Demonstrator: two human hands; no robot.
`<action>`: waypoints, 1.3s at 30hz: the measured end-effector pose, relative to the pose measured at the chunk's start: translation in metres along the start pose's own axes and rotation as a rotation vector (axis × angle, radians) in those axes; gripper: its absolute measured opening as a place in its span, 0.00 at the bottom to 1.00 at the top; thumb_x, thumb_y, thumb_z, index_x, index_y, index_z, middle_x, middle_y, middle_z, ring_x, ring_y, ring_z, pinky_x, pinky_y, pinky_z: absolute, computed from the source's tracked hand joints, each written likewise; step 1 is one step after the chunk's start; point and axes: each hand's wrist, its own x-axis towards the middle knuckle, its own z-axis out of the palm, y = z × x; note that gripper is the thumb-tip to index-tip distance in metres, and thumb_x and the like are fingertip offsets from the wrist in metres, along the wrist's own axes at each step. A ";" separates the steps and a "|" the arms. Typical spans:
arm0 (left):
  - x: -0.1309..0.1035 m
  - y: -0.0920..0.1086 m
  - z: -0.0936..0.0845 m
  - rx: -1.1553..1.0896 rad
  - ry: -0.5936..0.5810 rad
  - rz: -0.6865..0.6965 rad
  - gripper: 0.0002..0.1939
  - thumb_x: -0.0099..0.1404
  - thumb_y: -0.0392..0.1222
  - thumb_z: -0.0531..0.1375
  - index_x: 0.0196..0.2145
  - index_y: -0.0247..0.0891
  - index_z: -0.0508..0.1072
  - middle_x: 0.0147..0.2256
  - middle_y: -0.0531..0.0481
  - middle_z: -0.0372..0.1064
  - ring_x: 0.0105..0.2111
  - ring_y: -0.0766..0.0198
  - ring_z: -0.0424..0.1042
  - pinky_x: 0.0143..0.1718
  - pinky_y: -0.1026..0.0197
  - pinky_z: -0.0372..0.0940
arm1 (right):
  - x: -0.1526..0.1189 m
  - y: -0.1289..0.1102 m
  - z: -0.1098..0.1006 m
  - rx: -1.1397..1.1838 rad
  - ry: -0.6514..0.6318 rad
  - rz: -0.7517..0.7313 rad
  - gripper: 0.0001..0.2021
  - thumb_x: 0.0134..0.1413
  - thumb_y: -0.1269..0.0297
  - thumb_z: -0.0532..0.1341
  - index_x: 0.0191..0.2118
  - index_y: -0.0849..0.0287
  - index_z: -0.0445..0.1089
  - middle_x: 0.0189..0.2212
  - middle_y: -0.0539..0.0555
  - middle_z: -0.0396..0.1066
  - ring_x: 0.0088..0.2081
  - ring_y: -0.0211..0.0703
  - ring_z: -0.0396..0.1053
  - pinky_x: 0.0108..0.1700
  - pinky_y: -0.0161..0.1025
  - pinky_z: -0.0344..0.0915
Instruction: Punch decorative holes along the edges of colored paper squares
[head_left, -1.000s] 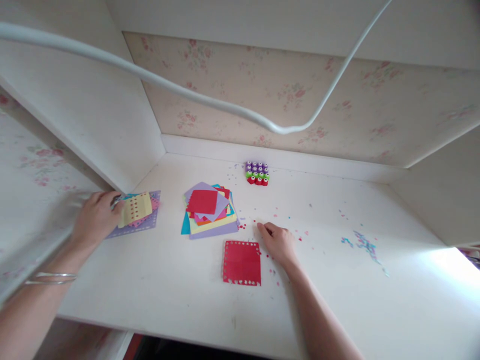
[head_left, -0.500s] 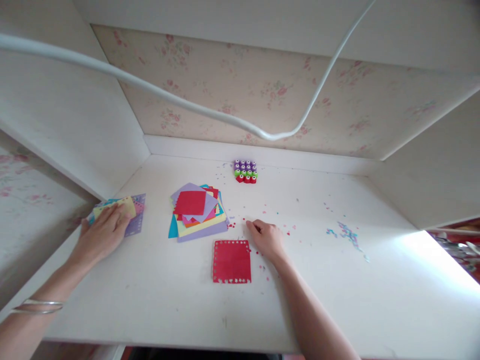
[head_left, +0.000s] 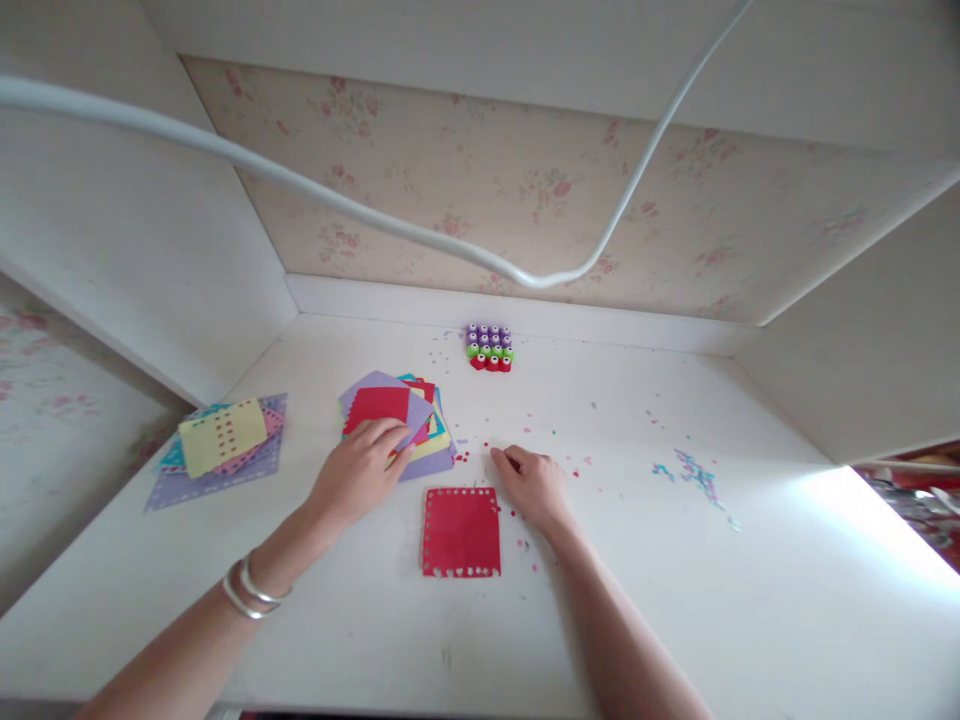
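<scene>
Over the front edge of a fanned pile of coloured paper squares, topped by a red sheet (head_left: 379, 404), is my left hand (head_left: 363, 468), its fingers slightly spread and bent; no sheet is visibly lifted. My right hand (head_left: 531, 484) rests on the table, fingers curled in, right of the pile; whatever they may hold is hidden. Between and below the hands lies a red square (head_left: 460, 533) with holes punched along its edges. At the left, a yellow punched sheet (head_left: 223, 437) tops another pile with purple, pink and blue sheets.
Small purple, green and red punches (head_left: 490, 347) stand in rows near the back ledge. Tiny paper bits dot the white table (head_left: 337, 620), with a blue and purple heap of bits (head_left: 696, 474) on the right. A white cable (head_left: 390, 222) hangs across the view above.
My left hand has left the yellow-topped pile and moved right to the red-topped pile. My right hand has stayed in place.
</scene>
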 end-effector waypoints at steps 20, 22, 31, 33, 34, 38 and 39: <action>-0.004 -0.029 0.025 0.214 0.034 -0.205 0.17 0.70 0.42 0.50 0.51 0.36 0.72 0.47 0.41 0.73 0.45 0.51 0.72 0.46 0.52 0.64 | -0.002 -0.002 0.000 0.047 0.000 -0.008 0.23 0.64 0.49 0.50 0.26 0.56 0.72 0.20 0.48 0.69 0.24 0.37 0.64 0.28 0.34 0.48; -0.005 -0.029 0.024 0.202 0.023 -0.218 0.17 0.71 0.40 0.49 0.53 0.36 0.70 0.47 0.42 0.73 0.45 0.52 0.72 0.46 0.53 0.64 | -0.002 -0.004 -0.002 0.052 -0.027 0.005 0.23 0.63 0.48 0.51 0.27 0.56 0.73 0.21 0.49 0.70 0.25 0.38 0.65 0.28 0.34 0.49; -0.010 -0.031 0.019 0.116 0.063 -0.223 0.17 0.67 0.34 0.51 0.51 0.36 0.72 0.47 0.41 0.73 0.46 0.51 0.72 0.47 0.50 0.64 | -0.022 -0.003 -0.024 0.106 -0.262 -0.330 0.18 0.54 0.55 0.64 0.50 0.52 0.74 0.41 0.54 0.73 0.42 0.44 0.70 0.46 0.38 0.63; -0.009 -0.029 0.017 0.088 0.108 -0.218 0.16 0.65 0.34 0.52 0.48 0.37 0.74 0.46 0.41 0.73 0.47 0.50 0.71 0.48 0.48 0.63 | -0.027 -0.001 -0.024 0.096 -0.276 -0.362 0.20 0.51 0.58 0.67 0.51 0.53 0.73 0.44 0.56 0.71 0.44 0.46 0.70 0.47 0.39 0.63; -0.009 -0.027 0.016 0.072 0.140 -0.214 0.16 0.64 0.34 0.53 0.47 0.37 0.74 0.46 0.42 0.73 0.47 0.50 0.71 0.49 0.48 0.63 | -0.028 0.000 -0.023 0.097 -0.272 -0.368 0.20 0.50 0.60 0.67 0.50 0.54 0.73 0.44 0.56 0.71 0.44 0.46 0.70 0.47 0.39 0.64; -0.013 -0.005 0.012 -0.071 0.231 -0.083 0.14 0.64 0.32 0.54 0.43 0.38 0.75 0.44 0.45 0.74 0.45 0.53 0.71 0.51 0.49 0.63 | -0.031 0.000 -0.018 0.099 -0.240 -0.342 0.16 0.51 0.64 0.66 0.48 0.54 0.75 0.41 0.54 0.72 0.39 0.43 0.71 0.43 0.37 0.65; -0.015 0.005 0.012 -0.129 0.225 -0.009 0.13 0.65 0.32 0.53 0.43 0.39 0.75 0.43 0.45 0.74 0.44 0.55 0.71 0.50 0.50 0.64 | -0.031 -0.001 -0.018 0.095 -0.234 -0.328 0.16 0.51 0.64 0.66 0.47 0.53 0.75 0.40 0.54 0.72 0.38 0.42 0.71 0.42 0.37 0.65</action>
